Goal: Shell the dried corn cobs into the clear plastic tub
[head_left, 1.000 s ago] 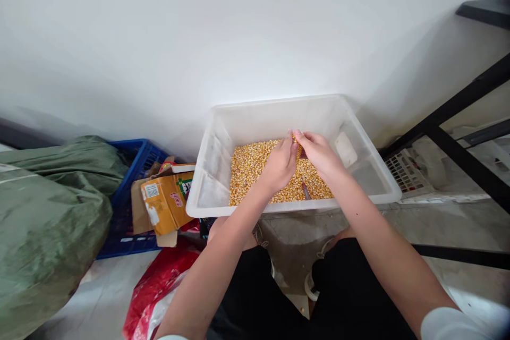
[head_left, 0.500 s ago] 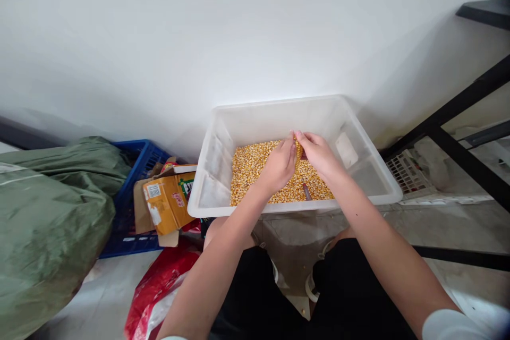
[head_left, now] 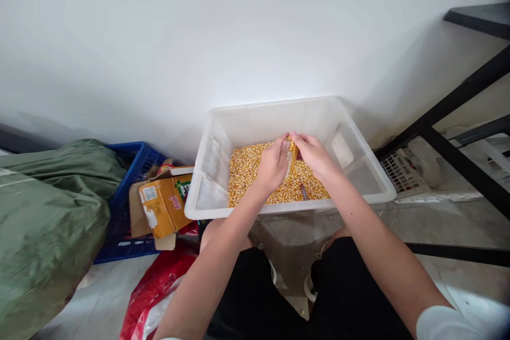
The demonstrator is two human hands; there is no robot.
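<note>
Between my two hands is a corn cob [head_left: 292, 155], part of it bare and pale, part still covered with yellow kernels. My left hand [head_left: 274, 163] is closed on its left side, and my right hand [head_left: 313, 155] grips it from the right, thumbs close together near the top. Both hands are over a translucent white plastic bin [head_left: 274, 106]. Loose corn kernels [head_left: 249, 172] cover much of its floor. A small tool with a greyish handle [head_left: 304, 192] lies on the kernels near the front wall; its kind I cannot make out.
Left of the bin stand a torn orange cardboard box [head_left: 169, 204], a blue crate [head_left: 119, 228] and a large green sack [head_left: 51, 234]. A red plastic bag [head_left: 155, 289] lies on the floor. A black metal frame [head_left: 458, 164] and a white basket [head_left: 402, 175] are at right.
The cob has turned between my hands, so a pale, bare strip now shows beside the kernels. My hands stay over the bin, and the view has shifted slightly.
</note>
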